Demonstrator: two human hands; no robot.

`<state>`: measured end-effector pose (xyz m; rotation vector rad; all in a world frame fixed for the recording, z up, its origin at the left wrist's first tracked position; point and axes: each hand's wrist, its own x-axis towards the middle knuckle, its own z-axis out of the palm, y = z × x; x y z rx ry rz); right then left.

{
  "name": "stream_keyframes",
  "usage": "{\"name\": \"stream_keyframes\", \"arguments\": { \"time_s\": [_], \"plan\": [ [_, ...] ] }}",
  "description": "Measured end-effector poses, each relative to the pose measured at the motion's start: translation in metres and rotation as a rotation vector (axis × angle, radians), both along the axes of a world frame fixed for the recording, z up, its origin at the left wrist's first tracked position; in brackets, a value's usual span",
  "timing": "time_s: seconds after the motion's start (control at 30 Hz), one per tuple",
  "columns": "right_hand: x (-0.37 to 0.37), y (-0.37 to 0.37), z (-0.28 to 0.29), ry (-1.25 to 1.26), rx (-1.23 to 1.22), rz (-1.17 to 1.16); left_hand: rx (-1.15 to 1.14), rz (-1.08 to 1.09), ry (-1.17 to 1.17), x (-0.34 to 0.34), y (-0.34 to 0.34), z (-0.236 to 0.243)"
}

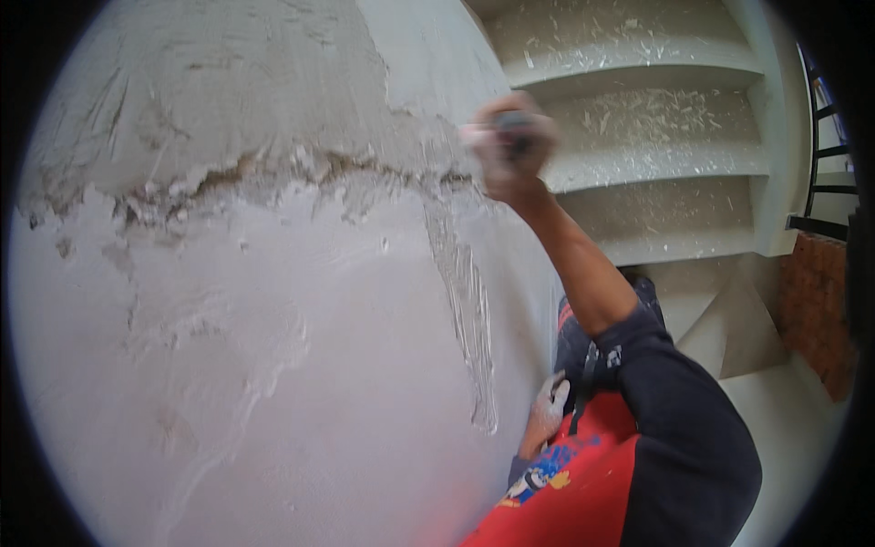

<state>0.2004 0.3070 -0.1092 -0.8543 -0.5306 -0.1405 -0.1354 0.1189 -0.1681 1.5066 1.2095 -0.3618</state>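
Observation:
My right hand (510,150) is raised beside the wall (319,301), at the ragged crack where the plaster is broken. It is closed round a dark-handled tool (516,130), seen end-on; motion blurs both, and the tool's working end is hidden. Below, my left hand (549,407), whitened with dust, rests low by my waist, close to the wall. Its fingers are curled, with something dark at them that I cannot make out. From the crack, a rough grey scraped strip (463,301) runs down the smooth pale surface.
Concrete stairs (656,118) rise on the right, strewn with pale flakes and chips. A black metal railing (829,155) and a reddish-brown brick-like patch (816,310) stand at the far right. Bare grey-brown plaster (210,82) covers the wall's upper part.

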Motion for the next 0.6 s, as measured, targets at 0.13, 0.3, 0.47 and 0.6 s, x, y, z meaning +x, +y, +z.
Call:
{"name": "stream_keyframes", "arguments": {
  "time_s": [0.13,0.3,0.47,0.6],
  "plan": [
    [0.094,-0.012,0.063,0.221,0.593,0.145,-0.007,0.006,0.024,0.091,0.023,0.053],
    [0.075,-0.016,0.045,0.07,0.31,0.056,-0.006,0.007,0.0,0.091,0.021,0.028],
    [0.09,-0.022,0.069,-0.264,0.292,0.075,-0.029,0.045,-0.028,0.09,0.024,0.021],
    [0.08,0.007,-0.002,0.025,-0.135,-0.063,-0.007,0.012,-0.006,0.091,0.023,0.021]
  ]
}}
